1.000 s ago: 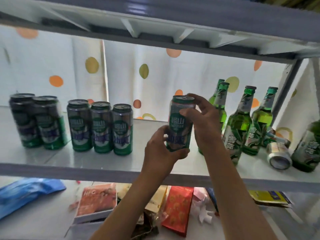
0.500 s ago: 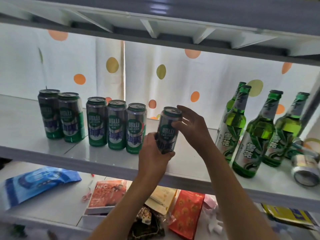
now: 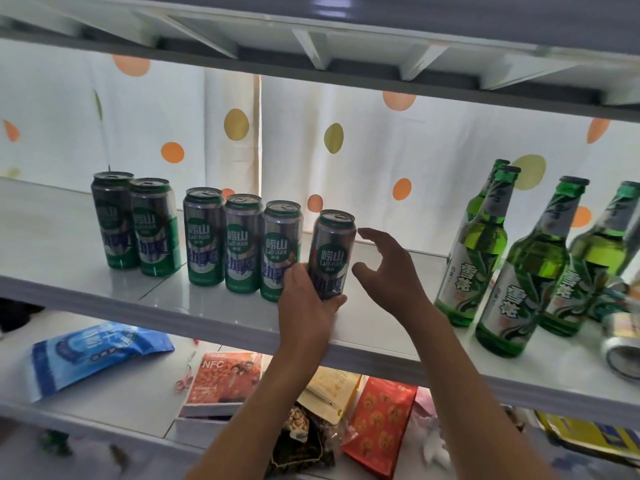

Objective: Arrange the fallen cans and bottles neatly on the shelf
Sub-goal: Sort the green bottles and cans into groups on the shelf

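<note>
From the head view, the left hand [image 3: 308,306] has its fingers wrapped round the lower part of a green and silver can [image 3: 330,252], upright at the shelf's [image 3: 381,323] front edge just right of three like cans [image 3: 242,242]. The right hand [image 3: 391,271] hovers beside it, fingers apart and touching nothing. Further right stand green bottles [image 3: 485,251], a fallen can [image 3: 621,344] beyond them.
</note>
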A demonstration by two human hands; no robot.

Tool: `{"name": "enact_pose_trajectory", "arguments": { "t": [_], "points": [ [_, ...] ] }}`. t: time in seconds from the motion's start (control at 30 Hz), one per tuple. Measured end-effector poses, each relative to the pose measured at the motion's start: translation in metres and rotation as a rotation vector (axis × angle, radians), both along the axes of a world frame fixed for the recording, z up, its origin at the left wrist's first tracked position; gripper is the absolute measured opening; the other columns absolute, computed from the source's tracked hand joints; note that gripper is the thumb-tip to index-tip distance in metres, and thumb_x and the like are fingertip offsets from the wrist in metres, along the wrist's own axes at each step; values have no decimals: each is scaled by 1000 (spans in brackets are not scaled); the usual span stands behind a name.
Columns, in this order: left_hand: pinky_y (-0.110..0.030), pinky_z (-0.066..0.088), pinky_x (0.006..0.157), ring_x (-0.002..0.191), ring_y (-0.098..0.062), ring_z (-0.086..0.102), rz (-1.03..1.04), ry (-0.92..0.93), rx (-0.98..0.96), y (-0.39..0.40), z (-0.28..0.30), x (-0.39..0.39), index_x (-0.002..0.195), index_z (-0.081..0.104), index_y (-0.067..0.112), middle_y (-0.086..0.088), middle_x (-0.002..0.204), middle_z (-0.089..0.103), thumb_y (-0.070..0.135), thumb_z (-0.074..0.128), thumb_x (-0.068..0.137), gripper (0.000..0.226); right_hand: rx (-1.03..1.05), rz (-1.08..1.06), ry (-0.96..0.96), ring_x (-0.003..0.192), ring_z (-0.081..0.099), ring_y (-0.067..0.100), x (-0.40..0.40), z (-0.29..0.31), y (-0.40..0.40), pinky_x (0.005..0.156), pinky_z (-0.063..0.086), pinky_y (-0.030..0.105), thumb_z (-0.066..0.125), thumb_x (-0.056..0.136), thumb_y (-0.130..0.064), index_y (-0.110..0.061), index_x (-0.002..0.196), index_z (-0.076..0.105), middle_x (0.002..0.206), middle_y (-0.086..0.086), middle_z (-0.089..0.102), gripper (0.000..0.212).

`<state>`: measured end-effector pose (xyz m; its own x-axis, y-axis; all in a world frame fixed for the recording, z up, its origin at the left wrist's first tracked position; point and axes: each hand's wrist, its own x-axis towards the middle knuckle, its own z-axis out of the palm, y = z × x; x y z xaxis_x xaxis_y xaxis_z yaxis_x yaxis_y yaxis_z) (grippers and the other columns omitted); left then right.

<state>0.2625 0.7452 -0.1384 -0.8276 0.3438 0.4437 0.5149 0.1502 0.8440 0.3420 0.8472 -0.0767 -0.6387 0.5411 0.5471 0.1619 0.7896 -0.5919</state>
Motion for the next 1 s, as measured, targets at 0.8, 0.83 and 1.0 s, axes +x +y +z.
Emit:
{"name": "enact_pose_trajectory", "arguments": {
  "t": [0.8,0.83,1.0],
  "points": [
    [-47,28,114,146,-27,21,-30,722,-164,-12,-24,39,147,32,3,-13,155,30,4,65,84,71,287,-188,-41,133,45,25,54,-48,-6,111,38,37,61,83,-10,-11,139,49,143,9,50,57],
    [-45,24,115,146,-27,19,-51,753,-171,-10,-23,42,147,32,3,-12,156,28,2,66,82,73,303,-202,-27,133,45,25,60,-48,-6,111,38,37,61,83,-11,-11,140,48,144,10,50,58],
    [-45,18,115,147,-27,15,-179,806,-202,0,-17,59,149,25,4,-9,158,21,-3,70,75,86,323,-280,49,135,43,20,94,-48,-11,112,31,29,57,84,-12,-12,139,50,142,7,51,55]
  ]
}}
